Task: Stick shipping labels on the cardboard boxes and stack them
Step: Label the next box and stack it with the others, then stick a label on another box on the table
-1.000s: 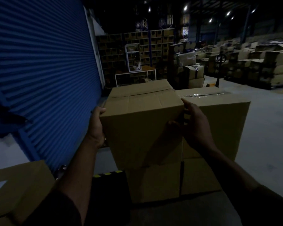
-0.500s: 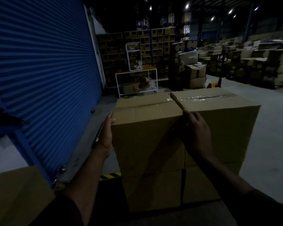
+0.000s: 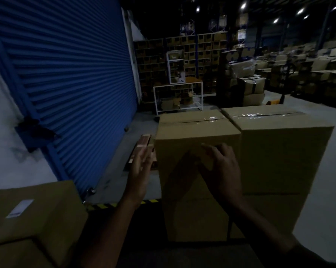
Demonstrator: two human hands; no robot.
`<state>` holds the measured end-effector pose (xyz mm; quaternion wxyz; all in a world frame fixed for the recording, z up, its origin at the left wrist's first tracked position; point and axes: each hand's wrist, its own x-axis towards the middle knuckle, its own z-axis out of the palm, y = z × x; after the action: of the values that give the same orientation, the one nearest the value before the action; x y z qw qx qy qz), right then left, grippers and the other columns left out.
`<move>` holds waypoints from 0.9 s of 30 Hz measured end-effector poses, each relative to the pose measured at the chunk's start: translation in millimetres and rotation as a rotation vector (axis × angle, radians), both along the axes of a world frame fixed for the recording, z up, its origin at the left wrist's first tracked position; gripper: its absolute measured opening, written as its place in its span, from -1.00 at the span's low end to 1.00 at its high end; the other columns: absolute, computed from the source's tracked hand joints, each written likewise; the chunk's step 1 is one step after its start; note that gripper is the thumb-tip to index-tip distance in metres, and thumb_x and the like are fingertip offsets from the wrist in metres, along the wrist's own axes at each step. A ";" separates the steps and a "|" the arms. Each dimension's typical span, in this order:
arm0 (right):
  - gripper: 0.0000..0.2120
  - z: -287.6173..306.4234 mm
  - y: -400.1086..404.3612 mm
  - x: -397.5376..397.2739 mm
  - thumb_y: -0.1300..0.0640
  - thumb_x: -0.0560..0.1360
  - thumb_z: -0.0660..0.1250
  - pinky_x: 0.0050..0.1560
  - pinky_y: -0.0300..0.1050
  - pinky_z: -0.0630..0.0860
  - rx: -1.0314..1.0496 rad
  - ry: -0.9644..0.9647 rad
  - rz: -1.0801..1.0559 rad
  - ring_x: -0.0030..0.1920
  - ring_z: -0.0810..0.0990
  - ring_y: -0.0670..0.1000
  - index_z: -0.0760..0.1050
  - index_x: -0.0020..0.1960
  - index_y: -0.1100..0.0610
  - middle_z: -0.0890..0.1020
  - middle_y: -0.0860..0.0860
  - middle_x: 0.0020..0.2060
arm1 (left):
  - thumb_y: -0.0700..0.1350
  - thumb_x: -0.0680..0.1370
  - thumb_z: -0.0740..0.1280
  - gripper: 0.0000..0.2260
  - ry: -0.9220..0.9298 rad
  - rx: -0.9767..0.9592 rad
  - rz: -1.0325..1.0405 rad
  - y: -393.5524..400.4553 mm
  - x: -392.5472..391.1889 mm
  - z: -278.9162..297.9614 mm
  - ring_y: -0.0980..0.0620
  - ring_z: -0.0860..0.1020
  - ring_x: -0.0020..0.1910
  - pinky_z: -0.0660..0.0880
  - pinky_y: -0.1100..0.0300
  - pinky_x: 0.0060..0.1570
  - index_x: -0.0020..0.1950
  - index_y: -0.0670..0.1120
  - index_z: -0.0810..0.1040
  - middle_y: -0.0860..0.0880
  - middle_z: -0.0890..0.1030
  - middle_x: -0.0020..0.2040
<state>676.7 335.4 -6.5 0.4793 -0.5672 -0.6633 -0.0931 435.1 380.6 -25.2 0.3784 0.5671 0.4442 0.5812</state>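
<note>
I see dim feed overall, heavy shadow at bottom. Light comes from small ceiling lamps (image 3: 243, 5) top right. Glare streak on clear tape across brown cardboard box top (image 3: 211, 118). Hands motion-blurred. Blue ribbed roller shutter (image 3: 70, 78) bows at left edge, wide-angle distortion. Far stacks soft, grainy.
</note>
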 end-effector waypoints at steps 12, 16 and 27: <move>-0.59 -61.4 -48.8 -214.5 0.01 0.40 0.58 -0.11 -0.12 0.57 -0.320 0.133 0.580 -0.07 0.54 -0.12 0.60 0.21 0.05 0.57 -0.07 -0.06 | 0.16 0.54 0.50 -0.40 0.080 -0.073 0.417 -151.0 -159.5 -74.1 0.16 0.48 0.45 0.44 0.09 0.44 0.53 0.10 0.40 0.14 0.50 0.47; -0.60 -70.8 -67.5 -284.7 -0.03 0.39 0.58 -0.02 -0.07 0.53 -0.386 0.084 0.699 0.00 0.56 -0.03 0.61 0.18 0.03 0.60 -0.04 -0.04 | -0.15 0.59 0.49 -0.52 0.048 -0.087 0.624 -189.2 -218.7 -70.9 0.07 0.53 0.39 0.51 0.31 0.28 0.48 -0.02 0.44 0.02 0.55 0.40; -0.51 -113.6 -116.1 -471.7 -0.20 0.41 0.50 -0.07 -0.11 0.56 -0.522 0.014 0.758 -0.05 0.56 -0.11 0.57 0.24 0.01 0.59 -0.08 -0.01 | 0.14 0.58 0.45 -0.41 0.425 -0.359 0.909 -263.2 -444.4 -108.0 -0.02 0.45 0.44 0.44 0.05 0.32 0.55 0.05 0.37 0.02 0.46 0.49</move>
<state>205.0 219.3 -120.1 0.3251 -0.3870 -0.8219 0.2626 -9.3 117.4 -133.2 0.0812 0.3490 0.8046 0.4735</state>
